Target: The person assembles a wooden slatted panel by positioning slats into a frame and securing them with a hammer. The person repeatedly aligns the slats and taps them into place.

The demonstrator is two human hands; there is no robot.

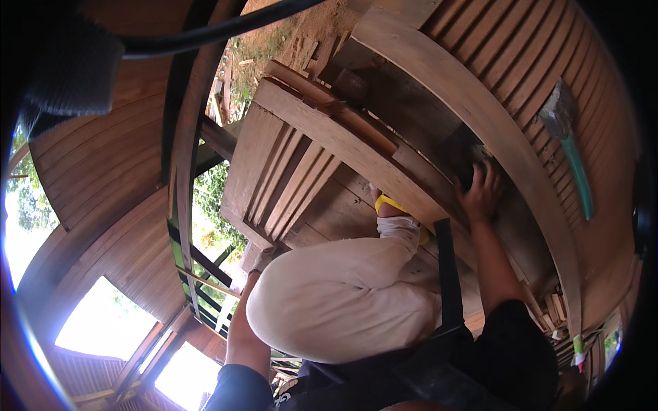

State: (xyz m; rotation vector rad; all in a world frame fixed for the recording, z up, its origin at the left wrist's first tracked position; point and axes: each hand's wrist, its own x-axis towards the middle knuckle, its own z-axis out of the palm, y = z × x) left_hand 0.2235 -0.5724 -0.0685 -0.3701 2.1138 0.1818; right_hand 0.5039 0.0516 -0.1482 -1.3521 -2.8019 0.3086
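Observation:
My right hand (480, 193) reaches between a long plank and a curved wooden piece (473, 75). Its thumb and bent fingers are round the near end of a dark, blocky object (458, 147), whose kind is lost in shadow. At the lower corner of a slatted wooden panel (291, 171) is my left hand (264, 259), mostly behind my raised knee, so its fingers do not show clearly. A thick plank (349, 144) runs slantwise along the top of that panel.
A hatchet-like tool with a green handle (579, 175) lies on the slatted wood at the right. My bent leg in pale trousers (336, 294) fills the middle. A yellow item (389, 203) shows by my foot. Dark posts (184, 137) stand at the left.

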